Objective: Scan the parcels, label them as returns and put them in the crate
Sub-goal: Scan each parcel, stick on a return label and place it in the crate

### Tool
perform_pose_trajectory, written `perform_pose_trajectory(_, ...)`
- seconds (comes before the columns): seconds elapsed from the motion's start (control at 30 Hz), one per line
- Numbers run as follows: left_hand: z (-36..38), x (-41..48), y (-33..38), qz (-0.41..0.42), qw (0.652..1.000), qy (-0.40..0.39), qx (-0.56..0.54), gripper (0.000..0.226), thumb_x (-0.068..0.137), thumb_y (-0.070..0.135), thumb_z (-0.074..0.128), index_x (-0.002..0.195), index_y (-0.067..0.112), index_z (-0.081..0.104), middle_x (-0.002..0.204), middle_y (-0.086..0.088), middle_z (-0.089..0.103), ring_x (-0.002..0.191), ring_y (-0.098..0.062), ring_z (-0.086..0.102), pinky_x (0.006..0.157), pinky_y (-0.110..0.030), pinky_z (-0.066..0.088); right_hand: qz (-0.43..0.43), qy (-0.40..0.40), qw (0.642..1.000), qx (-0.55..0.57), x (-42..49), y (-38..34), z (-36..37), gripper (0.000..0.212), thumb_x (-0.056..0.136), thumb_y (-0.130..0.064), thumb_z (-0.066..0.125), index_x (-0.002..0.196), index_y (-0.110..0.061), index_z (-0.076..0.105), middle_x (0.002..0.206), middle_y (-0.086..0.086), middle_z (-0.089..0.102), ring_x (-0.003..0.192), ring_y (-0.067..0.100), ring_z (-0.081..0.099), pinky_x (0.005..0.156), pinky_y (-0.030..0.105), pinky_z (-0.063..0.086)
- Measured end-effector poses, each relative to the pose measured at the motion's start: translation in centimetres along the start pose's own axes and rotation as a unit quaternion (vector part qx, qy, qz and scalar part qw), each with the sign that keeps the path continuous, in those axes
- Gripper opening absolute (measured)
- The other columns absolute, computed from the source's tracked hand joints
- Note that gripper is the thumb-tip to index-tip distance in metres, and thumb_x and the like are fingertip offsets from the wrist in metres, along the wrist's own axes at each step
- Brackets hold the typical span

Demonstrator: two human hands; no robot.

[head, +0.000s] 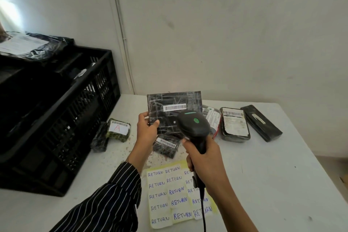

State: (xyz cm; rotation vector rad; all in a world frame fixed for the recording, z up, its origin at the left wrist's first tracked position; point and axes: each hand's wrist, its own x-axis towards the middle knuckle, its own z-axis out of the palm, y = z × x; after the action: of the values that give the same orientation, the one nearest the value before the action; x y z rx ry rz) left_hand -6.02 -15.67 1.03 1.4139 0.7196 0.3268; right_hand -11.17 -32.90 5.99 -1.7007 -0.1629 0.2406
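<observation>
**Head camera: parcel raised in front of the scanner**

Your white table (263, 175) carries everything. On its left side stands the black slatted plastic crate (62, 118), with dark bags inside. Near the front edge, between your forearms, lies the yellow sheet of handwritten RETURN labels (165, 196).

Your left hand (146, 130) pinches the flat square black tape-wrapped parcel (175, 98) by its left edge, thumb on the front. It is held upright above the table, its white barcode strip facing you.

Your right hand (203, 156) is wrapped fully round the handle of the black handheld barcode scanner (194, 124), whose head overlaps the parcel's lower right corner.

More small wrapped parcels lie behind, including one marked with a red A (118, 130) near the crate.
</observation>
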Motion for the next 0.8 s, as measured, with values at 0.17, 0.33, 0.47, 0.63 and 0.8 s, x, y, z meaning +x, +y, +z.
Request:
perform_pose_trajectory(0.17,0.7,-0.9,-2.8,-0.082,0.995,-0.045,0.027,0.032,0.093,0.001,0.053,0.121,0.013,0.043,0.113,-0.006,0.058,0.096,-0.020,0.059,0.086,-0.036,0.051,0.027,0.059,0.986,-0.154,0.1,5.4,-3.5,0.019,0.085,-0.022,0.067,0.094,-0.021,0.051,0.077,-0.008,0.060,0.068,0.006,0.057,0.054,0.016,0.041)
perform_pose_trajectory(0.33,3.3,-2.9,-8.3,-0.175,0.977,-0.092,0.079,0.030,0.092,-0.001,0.054,0.120,0.007,0.045,0.116,-0.011,0.057,0.097,-0.022,0.056,0.087,-0.035,0.047,0.130,0.136,0.934,-0.303,-0.8,14.8,-9.7,0.029,0.084,-0.011,0.068,0.096,-0.007,0.041,0.099,0.021,0.055,0.080,0.035,0.056,0.063,0.034,0.040)
perform_pose_trajectory(0.47,6.1,-4.5,-11.5,-0.235,0.960,-0.121,0.093,0.030,0.092,-0.001,0.055,0.118,0.007,0.043,0.097,-0.004,0.054,0.095,-0.023,0.054,0.081,-0.032,0.045,0.187,0.189,0.891,-0.368,-1.4,19.7,-14.0,0.034,0.084,-0.001,0.065,0.106,0.013,0.043,0.102,0.033,0.048,0.074,0.044,0.054,0.058,0.041,0.044)
perform_pose_trajectory(0.63,9.8,-5.4,-12.6,-0.224,0.956,-0.154,0.113,0.025,0.094,0.001,0.054,0.115,0.007,0.043,0.105,-0.007,0.054,0.085,-0.017,0.053,0.069,-0.025,0.045,0.215,0.220,0.857,-0.413,-0.7,22.3,-17.0,0.040,0.085,-0.008,0.066,0.109,0.013,0.042,0.103,0.033,0.046,0.073,0.045,0.054,0.060,0.048,0.049)
perform_pose_trajectory(0.8,9.8,-5.5,-13.5,-0.075,0.921,-0.218,0.313,0.033,0.097,0.013,0.052,0.128,0.005,0.045,0.124,-0.013,0.052,0.105,-0.023,0.054,0.086,-0.028,0.045,0.207,0.242,0.822,-0.472,-0.8,22.3,-16.4,0.058,0.082,-0.016,0.071,0.123,0.012,0.042,0.114,0.034,0.046,0.091,0.046,0.051,0.078,0.049,0.041)
